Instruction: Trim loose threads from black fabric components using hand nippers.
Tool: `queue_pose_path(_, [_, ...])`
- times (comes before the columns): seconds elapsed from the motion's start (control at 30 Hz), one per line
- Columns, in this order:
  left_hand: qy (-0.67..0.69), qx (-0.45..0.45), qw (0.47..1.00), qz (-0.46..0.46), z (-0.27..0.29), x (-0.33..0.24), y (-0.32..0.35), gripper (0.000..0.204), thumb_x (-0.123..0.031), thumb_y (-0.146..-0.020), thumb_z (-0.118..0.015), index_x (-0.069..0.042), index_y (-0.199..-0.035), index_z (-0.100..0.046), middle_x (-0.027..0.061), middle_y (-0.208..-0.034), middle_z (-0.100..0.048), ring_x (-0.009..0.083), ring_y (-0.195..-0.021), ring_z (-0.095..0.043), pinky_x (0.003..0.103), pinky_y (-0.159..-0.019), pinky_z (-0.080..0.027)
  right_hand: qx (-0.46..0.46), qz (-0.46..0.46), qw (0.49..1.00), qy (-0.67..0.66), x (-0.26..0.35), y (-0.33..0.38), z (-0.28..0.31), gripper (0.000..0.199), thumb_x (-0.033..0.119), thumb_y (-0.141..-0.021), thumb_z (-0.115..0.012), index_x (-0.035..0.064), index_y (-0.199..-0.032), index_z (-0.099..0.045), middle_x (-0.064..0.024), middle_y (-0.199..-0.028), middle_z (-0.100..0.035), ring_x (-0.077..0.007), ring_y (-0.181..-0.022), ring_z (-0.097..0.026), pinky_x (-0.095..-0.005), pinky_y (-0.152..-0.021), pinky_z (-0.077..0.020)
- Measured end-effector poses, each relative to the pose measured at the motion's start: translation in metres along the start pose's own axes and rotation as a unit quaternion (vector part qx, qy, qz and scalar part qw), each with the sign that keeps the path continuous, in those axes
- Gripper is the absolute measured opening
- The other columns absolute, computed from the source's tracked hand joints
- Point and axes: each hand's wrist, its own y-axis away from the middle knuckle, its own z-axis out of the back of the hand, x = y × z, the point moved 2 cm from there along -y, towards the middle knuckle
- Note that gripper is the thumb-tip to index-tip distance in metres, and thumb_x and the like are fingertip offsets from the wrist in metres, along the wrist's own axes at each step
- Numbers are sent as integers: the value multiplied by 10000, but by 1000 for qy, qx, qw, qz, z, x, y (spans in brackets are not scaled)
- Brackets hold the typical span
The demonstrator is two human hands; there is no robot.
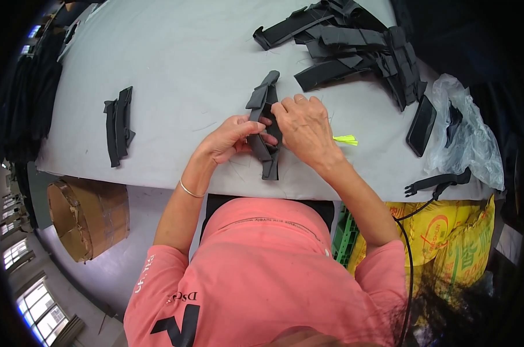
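Observation:
A dark grey folded fabric strip [264,144] is held between my two hands, just over the table's near edge. My left hand [230,139] grips its left side, thumb on top and fingers passing behind it. On the upper right side, my right hand [305,127] pinches the cloth with bent fingers; its fingertips are partly hidden. A small bright yellow-green item [345,140] lies beside my right wrist. Its kind I cannot make out.
More dark strips [118,127] lie at the left, and a heap of them [366,52] at the far right. Nearby are a black phone [421,126], a clear plastic bag [467,136] and a buckled strap [438,182]. A cardboard box [91,217] and yellow sacks [447,231] stand below the table [169,75].

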Motion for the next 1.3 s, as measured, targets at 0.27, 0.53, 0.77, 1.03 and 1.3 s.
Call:
queue_pose_path(0.27, [12,-1,1000,-1,-1,2,1,383,-200,-843,-611,-4,-1151,-496,185,-941,-676,190,-858,-653,308,-747,-534,12,-10,1000,-16,4,-5,-2,106,63,-683,-627,85,-785,-607,-50,-722,-589,-217,-731,-583,-356,-640,-427])
queue_pose_path(0.53, [-14,5,1000,-6,-5,-2,3,367,-168,-860,-557,14,-1173,-500,157,-965,-657,190,-910,-653,348,-833,-521,12,0,1000,-27,1,-4,-3,123,52,-685,-621,84,-801,-595,-50,-721,-591,-220,-714,-577,-351,-630,-423])
queue_pose_path(0.77, [-13,3,1000,2,-5,-1,4,359,-155,-855,-558,2,-1174,-504,140,-960,-655,190,-910,-648,357,-818,-528,2,3,999,-34,0,-3,-6,111,66,-697,-624,82,-799,-585,-52,-721,-590,-221,-700,-583,-351,-627,-438])
queue_pose_path(1.03, [2,4,1000,-12,-3,2,3,402,-193,-829,-611,-18,-1172,-494,156,-954,-669,185,-869,-650,329,-764,-530,18,19,999,-22,2,-7,-5,93,104,-724,-633,77,-791,-574,-64,-716,-594,-225,-698,-596,-356,-612,-455])
queue_pose_path(1.3, [-13,-1,1000,-17,-6,-1,5,426,-208,-822,-613,-14,-1184,-497,150,-959,-670,184,-896,-643,334,-781,-517,14,11,996,-83,-7,-7,-6,75,97,-736,-628,70,-784,-577,-77,-708,-611,-251,-682,-616,-375,-618,-478])
